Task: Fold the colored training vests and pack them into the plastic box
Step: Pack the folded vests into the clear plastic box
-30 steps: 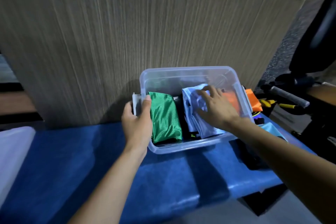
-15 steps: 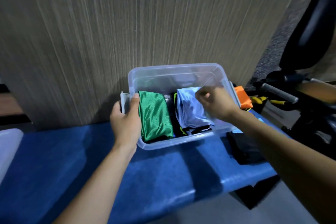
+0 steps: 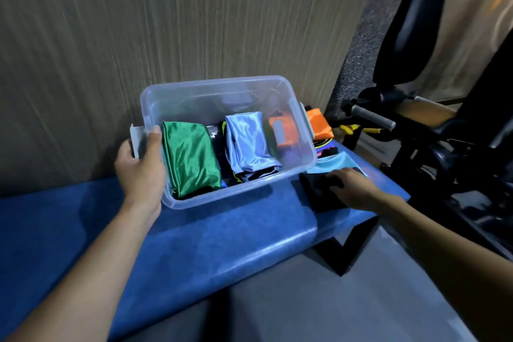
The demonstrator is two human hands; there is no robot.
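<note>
A clear plastic box (image 3: 301, 172) stands on a blue padded bench (image 3: 222, 233). Inside it lie a folded green vest (image 3: 191, 158), a folded light blue vest (image 3: 247, 141) on top of dark vests, and an orange vest (image 3: 283, 128) at the right wall. My left hand (image 3: 140, 166) grips the box's left handle and rim. My right hand (image 3: 351, 189) rests on a folded black vest (image 3: 316, 191) lying on the bench just right of the box, its fingers curled over the cloth. Beyond it lie a turquoise vest (image 3: 337, 162) and another orange vest (image 3: 319, 123).
A wood-grain panel (image 3: 166, 36) rises right behind the box. Black gym equipment with a grey padded bar (image 3: 372, 118) stands at the right, next to yellow-handled tools (image 3: 351, 128). Grey floor (image 3: 305, 300) lies below the bench edge.
My right hand has left the light blue vest in the box and moved right, down onto the black vest on the bench. My left hand still holds the box's left side.
</note>
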